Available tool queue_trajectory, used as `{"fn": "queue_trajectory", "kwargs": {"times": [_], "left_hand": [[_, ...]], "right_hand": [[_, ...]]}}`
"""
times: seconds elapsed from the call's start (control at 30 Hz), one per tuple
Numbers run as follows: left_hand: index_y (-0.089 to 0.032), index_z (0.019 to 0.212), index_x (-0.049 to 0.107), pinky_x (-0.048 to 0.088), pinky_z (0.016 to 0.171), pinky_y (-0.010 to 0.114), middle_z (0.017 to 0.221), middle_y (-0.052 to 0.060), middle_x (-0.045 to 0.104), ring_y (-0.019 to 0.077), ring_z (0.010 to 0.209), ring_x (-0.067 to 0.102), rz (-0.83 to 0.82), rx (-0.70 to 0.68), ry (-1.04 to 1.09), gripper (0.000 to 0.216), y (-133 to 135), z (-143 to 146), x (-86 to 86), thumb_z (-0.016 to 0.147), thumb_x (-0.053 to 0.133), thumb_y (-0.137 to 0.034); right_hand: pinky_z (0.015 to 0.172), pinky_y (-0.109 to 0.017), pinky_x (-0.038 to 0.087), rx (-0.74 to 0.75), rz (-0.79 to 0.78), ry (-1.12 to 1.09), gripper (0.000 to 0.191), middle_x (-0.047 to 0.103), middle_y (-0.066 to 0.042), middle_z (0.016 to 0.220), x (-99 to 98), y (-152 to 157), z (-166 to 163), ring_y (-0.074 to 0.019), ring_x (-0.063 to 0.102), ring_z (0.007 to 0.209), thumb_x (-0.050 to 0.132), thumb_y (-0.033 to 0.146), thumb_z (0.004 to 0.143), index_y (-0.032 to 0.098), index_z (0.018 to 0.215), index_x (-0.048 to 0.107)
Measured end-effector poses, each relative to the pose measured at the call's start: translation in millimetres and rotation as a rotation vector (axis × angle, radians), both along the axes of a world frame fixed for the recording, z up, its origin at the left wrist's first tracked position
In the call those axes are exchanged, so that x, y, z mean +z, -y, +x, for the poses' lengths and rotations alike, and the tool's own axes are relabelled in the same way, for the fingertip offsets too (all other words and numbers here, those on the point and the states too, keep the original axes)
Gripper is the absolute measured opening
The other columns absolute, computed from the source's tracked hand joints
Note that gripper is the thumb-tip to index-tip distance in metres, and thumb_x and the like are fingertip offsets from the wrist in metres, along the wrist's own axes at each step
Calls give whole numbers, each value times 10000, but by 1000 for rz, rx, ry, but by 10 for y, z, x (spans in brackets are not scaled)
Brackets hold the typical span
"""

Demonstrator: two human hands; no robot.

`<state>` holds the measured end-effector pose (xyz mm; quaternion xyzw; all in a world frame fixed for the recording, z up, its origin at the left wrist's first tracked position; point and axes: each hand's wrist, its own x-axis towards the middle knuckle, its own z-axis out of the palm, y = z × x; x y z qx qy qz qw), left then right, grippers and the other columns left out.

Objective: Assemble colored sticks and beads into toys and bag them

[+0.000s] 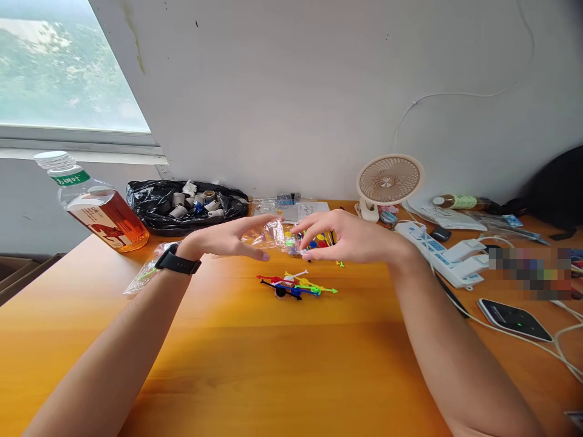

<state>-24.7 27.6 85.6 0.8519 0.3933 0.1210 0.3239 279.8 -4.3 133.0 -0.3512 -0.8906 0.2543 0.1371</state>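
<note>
My left hand point(234, 237), with a black watch on its wrist, is held over the table with fingers stretched out and thumb apart. My right hand point(344, 238) faces it, fingers curved and thumb tip close to a fingertip, seemingly pinching the edge of a crinkled clear plastic bag point(272, 233). The bag spans the gap between both hands, partly behind the left fingers. Behind the right hand lie several coloured plastic pieces point(321, 241), partly hidden. Nearer to me is a small pile of arrow-shaped clock hands or spinners point(296, 285) in red, white, yellow, blue, green and black.
A tea bottle point(98, 206) stands at left, near a black plastic bag point(146, 209) of grey cylindrical parts. Another clear bag point(144, 273) lies by my left wrist. Rightward are a small fan point(389, 181), a power strip point(426, 246), cables and a phone-like device point(514, 318).
</note>
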Motion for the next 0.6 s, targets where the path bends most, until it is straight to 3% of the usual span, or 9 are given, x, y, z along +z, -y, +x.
{"fn": "queue_trajectory", "kwargs": {"times": [0.1,0.2,0.3,0.43,0.6], "left_hand": [[-269,1679,356,480,1115,381,1654,132,490,357,1448,547,55,20,-73,1000,-71,-17,-71,829,777,-585],[-238,1661,389,499,1077,373,1551,144,597,341,1361,611,93,33,-131,991,-151,-50,-153,809,786,-552],[-216,1644,402,497,1064,377,1432,142,674,320,1286,648,122,33,-152,982,-210,-79,-226,791,792,-506],[-205,1642,396,490,1063,370,1400,141,686,311,1261,656,127,38,-171,988,-236,-93,-261,786,787,-503],[-204,1665,356,479,1086,365,1464,140,647,311,1314,624,99,41,-181,1002,-213,-98,-219,802,768,-505]], "right_hand": [[1022,-396,504,-42,59,21,139,624,-50,1518,-64,-66,19,-312,611,1326,785,357,886,287,984,854],[931,-368,514,-74,78,79,146,728,-89,1312,-219,-172,1,-273,689,1120,721,287,917,244,998,834],[839,-323,511,17,-18,195,170,772,-69,1151,-442,-275,-65,-236,701,1005,693,249,910,240,1024,818],[675,-294,477,32,-167,433,112,782,-61,995,-673,-340,-162,-219,698,862,766,326,855,228,902,792],[619,-276,416,16,-182,505,36,756,-49,917,-658,-335,-176,-182,639,772,734,238,858,205,844,732]]}}
